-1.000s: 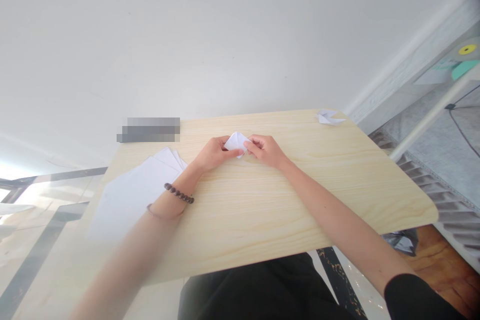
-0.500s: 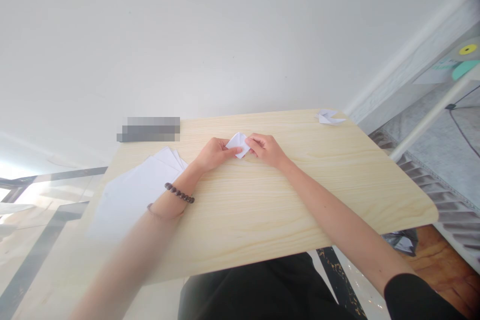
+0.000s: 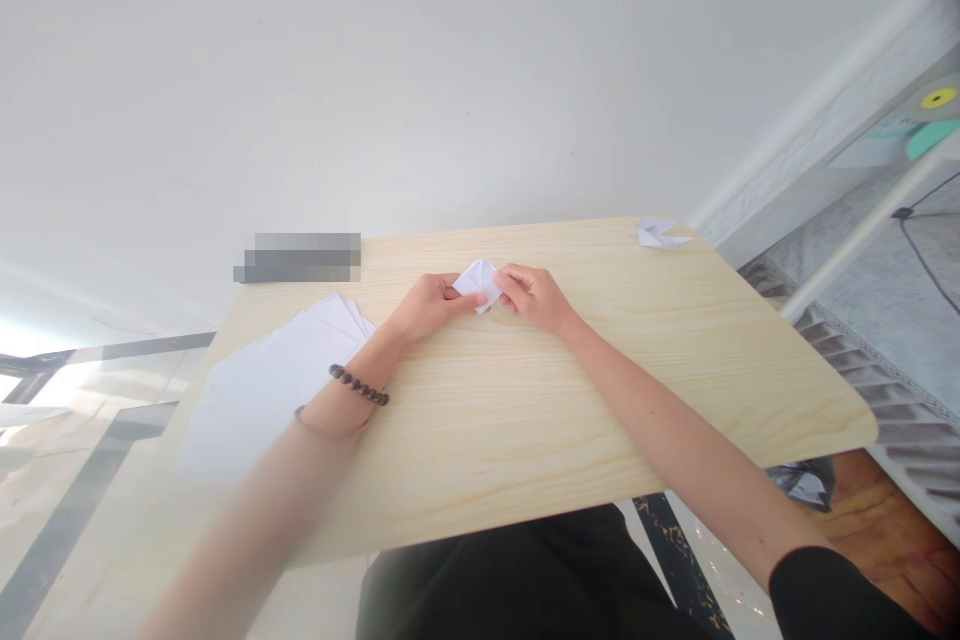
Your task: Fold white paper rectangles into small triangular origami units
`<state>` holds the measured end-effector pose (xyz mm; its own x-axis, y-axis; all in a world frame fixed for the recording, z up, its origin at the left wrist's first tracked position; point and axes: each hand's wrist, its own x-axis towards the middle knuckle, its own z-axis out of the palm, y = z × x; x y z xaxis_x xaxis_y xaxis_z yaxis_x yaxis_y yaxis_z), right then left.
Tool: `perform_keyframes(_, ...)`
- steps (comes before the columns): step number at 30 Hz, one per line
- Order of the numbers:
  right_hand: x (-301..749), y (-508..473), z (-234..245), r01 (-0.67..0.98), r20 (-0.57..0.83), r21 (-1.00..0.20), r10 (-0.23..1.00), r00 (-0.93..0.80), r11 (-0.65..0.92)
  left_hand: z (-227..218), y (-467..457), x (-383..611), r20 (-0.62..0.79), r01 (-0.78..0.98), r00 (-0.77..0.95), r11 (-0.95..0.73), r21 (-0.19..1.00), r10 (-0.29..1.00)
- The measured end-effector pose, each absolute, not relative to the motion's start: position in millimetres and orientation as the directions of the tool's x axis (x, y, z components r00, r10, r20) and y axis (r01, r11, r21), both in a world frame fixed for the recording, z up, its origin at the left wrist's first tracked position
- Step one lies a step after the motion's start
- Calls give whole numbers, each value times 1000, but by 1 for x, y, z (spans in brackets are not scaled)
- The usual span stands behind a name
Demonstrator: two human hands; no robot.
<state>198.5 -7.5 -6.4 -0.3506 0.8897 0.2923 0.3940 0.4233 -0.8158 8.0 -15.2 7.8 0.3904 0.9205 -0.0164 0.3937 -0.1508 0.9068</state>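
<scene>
A small folded piece of white paper (image 3: 480, 280), roughly diamond-shaped with crease lines, is held between my two hands above the table. My left hand (image 3: 435, 303) grips its left side, the thumb lying across the lower front face. On the opposite side, my right hand (image 3: 531, 296) pinches the right corner between thumb and fingers. The fingers behind the paper are partly hidden. A beaded bracelet (image 3: 358, 385) circles my left wrist.
Loose white paper sheets (image 3: 262, 385) lie overlapping on the left of the wooden table (image 3: 510, 450). Near the far right corner sits a folded paper figure (image 3: 661, 234). A pixelated grey block (image 3: 300, 260) covers the back left corner. The wall (image 3: 465, 70) stands behind.
The folded paper's top edge looks slightly rounder and more opened out, and its right corner has shifted a little. Both hands keep their hold with hardly any movement.
</scene>
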Motion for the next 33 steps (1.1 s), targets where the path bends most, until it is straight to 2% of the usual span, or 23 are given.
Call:
perform_keyframes(6, 198, -8, -6, 396, 292, -806, 878, -379, 439, 8, -14, 8, -36, 374, 434, -144, 916, 900)
perform_keyframes(11, 199, -7, -6, 389, 288, -810, 875, -389, 439, 7, -14, 8, -30, 415, 399, -151, 897, 917)
perform_keyframes(19, 199, -10, -2, 405, 215, -811, 858, -466, 423, 4, -12, 11, 98, 274, 290, -180, 945, 952)
perform_keyframes(28, 198, -10, -3, 447, 201, -773, 842, -501, 451, -3, -9, 7, 113, 243, 294, -189, 952, 949)
perform_keyframes(33, 197, -10, -3, 438, 241, -780, 860, -449, 447, -3, -8, 8, 93, 211, 245, -147, 966, 965)
